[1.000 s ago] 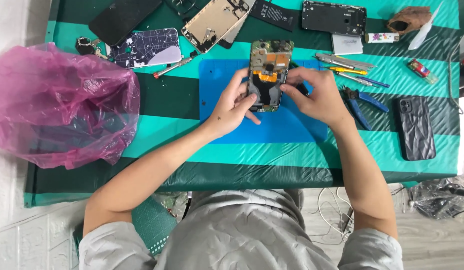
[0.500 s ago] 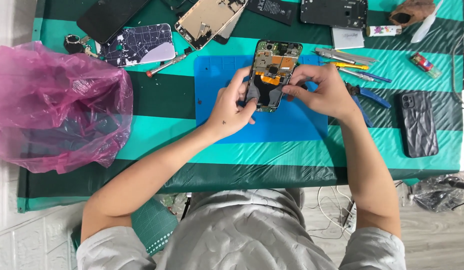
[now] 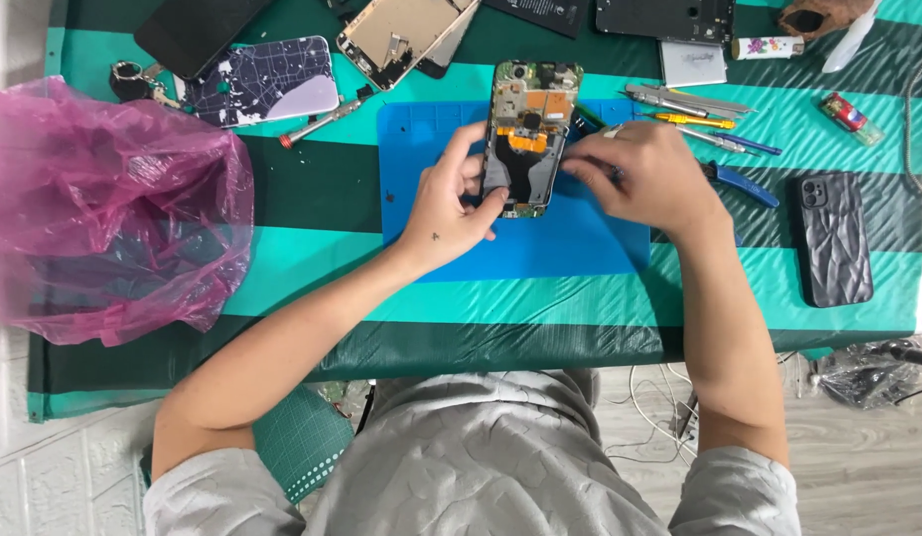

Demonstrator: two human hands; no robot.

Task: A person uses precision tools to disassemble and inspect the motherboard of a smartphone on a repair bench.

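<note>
Head view: left hand (image 3: 449, 203) grip grasping opened phone (image 3: 526, 134); right hand (image 3: 635, 177) fingers pinched at its edge.

I am looking down at a table (image 3: 282, 328) wearing a green and teal striped cloth (image 3: 312, 268). White tiles (image 3: 44, 467) are showing at lower left, and grey wood floor (image 3: 858, 457) is showing at lower right, with thin cables (image 3: 659, 417) trailing there. Even light is falling throughout.

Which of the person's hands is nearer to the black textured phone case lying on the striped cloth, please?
Right. The right hand works at the opened phone, with the black phone case lying off to its outer side; the left hand is beyond the phone, farther away.
</note>
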